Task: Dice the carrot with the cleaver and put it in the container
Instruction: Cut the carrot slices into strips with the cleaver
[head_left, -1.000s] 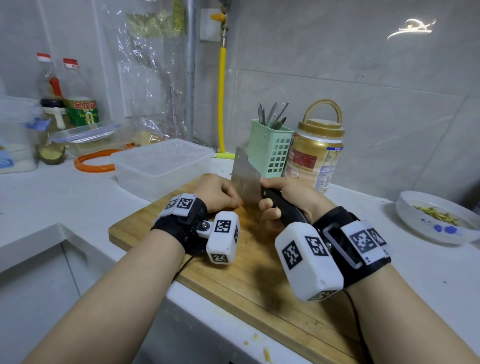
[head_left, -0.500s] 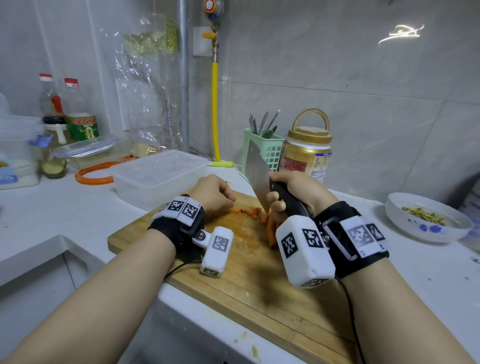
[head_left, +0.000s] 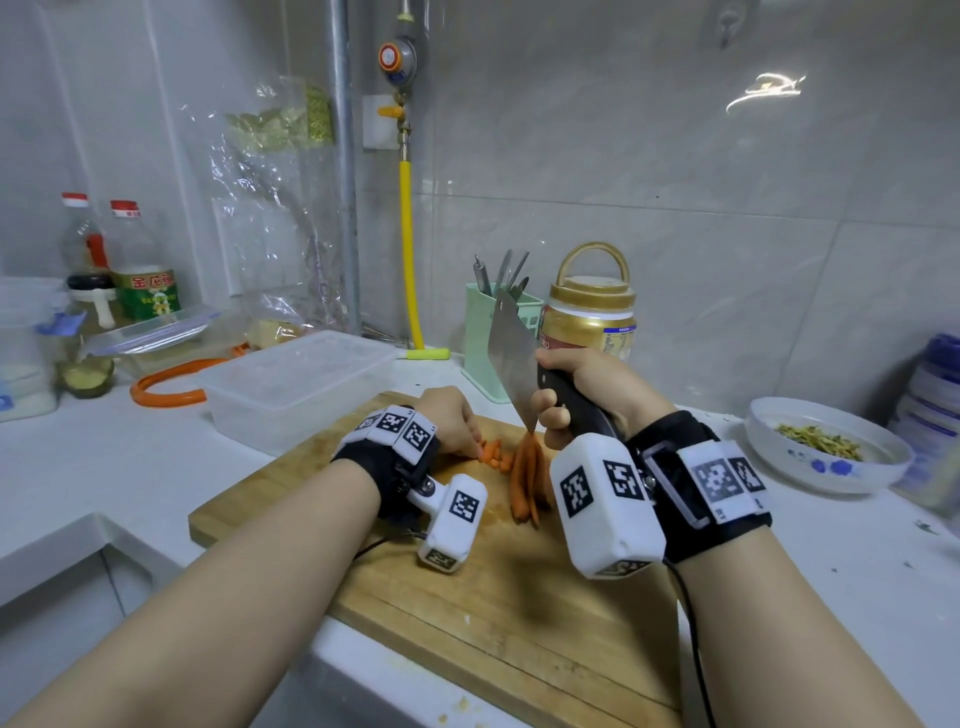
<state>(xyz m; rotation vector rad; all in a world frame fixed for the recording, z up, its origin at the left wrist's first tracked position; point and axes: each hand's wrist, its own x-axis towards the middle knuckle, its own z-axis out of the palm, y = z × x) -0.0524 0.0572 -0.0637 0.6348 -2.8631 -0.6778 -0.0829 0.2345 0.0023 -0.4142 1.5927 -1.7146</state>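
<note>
Even indoor light, wall tile (head_left: 769, 88) glare, wide-angle edge distortion.

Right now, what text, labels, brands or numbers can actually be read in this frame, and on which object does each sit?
"金龙鱼", probably: yellow characters on a red band, on the oil bottle; the last is unclear.
Gold-lidded jar: its red label shows letters beside the cleaver, too blurred to read.
Wrist trackers: square coded markers only, no words.
Gas regulator: markings too small to read.
Nothing else legible.
</note>
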